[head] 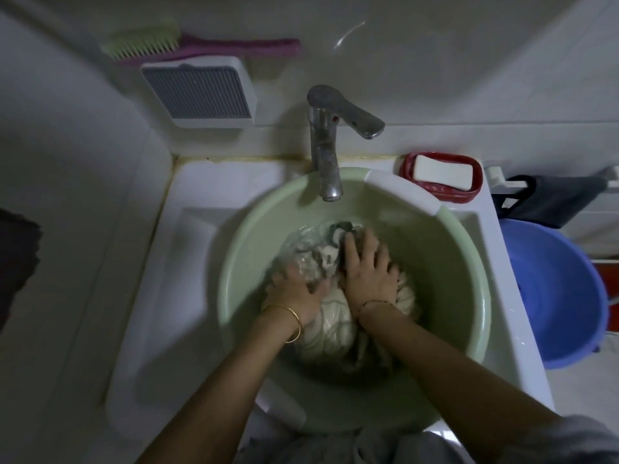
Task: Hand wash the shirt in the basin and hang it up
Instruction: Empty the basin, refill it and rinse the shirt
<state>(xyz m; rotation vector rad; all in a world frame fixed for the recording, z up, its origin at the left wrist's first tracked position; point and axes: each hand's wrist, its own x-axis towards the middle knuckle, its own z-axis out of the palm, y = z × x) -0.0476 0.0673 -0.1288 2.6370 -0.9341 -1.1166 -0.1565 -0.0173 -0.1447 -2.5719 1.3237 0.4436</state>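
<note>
Looking down into a pale green basin (pixel 445 279) sitting in a white sink (pixel 201 202), under a chrome tap (pixel 326 152) at upper centre. Bunched at the bottom of the basin, centre of frame, in shallow water: a cream shirt (pixel 335 333) with darker patches, soaked and crumpled into a mound. Pressing on the mound just right of centre, the right hand (pixel 365 272), fingers spread wide and laid over the cloth, not closed around it. Touching the left side of the mound, the left hand (pixel 294 293), gold bangle at the wrist, fingers blurred; impossible to tell whether clutching the fabric or only pushing it. Resting at upper right beside the basin, a white bar of soap (pixel 442 172) in a red dish (pixel 464 193); further right, a blue bucket (pixel 562 296). Lying at upper left, a green and pink brush (pixel 144 45).

Likely soft, limp and heavy with water, probably slippery if soapy, and not fragile. Best taken by gathering a thick fold in each fist, near the collar or shoulders for lifting, supporting from beneath and squeezing out water before hanging, to limit dripping and stretching.
</note>
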